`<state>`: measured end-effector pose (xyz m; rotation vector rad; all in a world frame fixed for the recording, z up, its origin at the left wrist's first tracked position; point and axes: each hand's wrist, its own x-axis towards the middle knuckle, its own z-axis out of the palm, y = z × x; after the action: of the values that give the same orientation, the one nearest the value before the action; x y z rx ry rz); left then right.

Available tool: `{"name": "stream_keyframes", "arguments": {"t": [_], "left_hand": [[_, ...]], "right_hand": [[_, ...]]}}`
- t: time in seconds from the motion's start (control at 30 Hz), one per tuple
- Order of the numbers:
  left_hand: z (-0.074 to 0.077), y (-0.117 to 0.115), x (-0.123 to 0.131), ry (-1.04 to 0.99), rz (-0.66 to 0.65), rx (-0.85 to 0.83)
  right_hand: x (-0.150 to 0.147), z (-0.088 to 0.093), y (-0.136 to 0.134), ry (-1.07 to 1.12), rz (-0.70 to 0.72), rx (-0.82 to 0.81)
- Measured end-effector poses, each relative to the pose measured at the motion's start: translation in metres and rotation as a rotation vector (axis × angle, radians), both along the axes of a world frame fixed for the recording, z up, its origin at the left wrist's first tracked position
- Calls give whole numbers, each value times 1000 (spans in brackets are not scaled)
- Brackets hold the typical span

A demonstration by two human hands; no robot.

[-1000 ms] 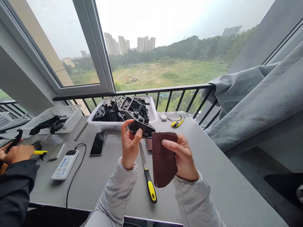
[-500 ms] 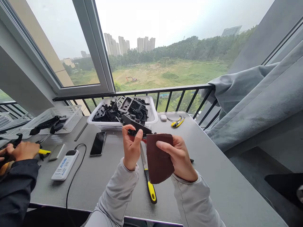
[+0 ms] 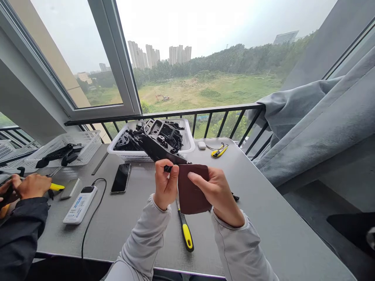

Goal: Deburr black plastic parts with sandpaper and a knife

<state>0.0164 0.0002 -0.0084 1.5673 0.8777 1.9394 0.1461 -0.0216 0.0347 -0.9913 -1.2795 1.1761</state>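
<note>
My left hand (image 3: pixel 165 186) is closed on the near edge of a black plastic part (image 3: pixel 161 150), which it holds up over the grey table (image 3: pixel 263 218). My right hand (image 3: pixel 216 193) grips a folded sheet of dark brown sandpaper (image 3: pixel 190 189), pressed right against the part's near edge. Under my hands lies a yellow-handled knife (image 3: pixel 184 230) on the table.
A white basket (image 3: pixel 190 141) of several black parts stands behind my hands. A second basket (image 3: pixel 88 146), a phone (image 3: pixel 121 178), a white power strip (image 3: pixel 79 204) and a yellow cutter (image 3: pixel 218 151) lie about. Another person's hand (image 3: pixel 27 185) holds a yellow tool at far left.
My right hand has slid the sandpaper left and up against the part's edge. My left hand has tilted the part lower and flatter. The co-worker's hand shifted slightly.
</note>
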Motion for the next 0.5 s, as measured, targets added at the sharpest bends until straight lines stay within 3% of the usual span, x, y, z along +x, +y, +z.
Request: {"name": "stream_keyframes", "arguments": {"t": [0.13, 0.3, 0.5], "left_hand": [[3, 0, 0, 3, 36, 52], [3, -1, -1, 17, 26, 8], [14, 0, 1, -132, 25, -48]], "right_hand": [[3, 2, -1, 40, -33, -30], [0, 4, -4, 71, 22, -80], [8, 5, -1, 192, 7, -151]]}}
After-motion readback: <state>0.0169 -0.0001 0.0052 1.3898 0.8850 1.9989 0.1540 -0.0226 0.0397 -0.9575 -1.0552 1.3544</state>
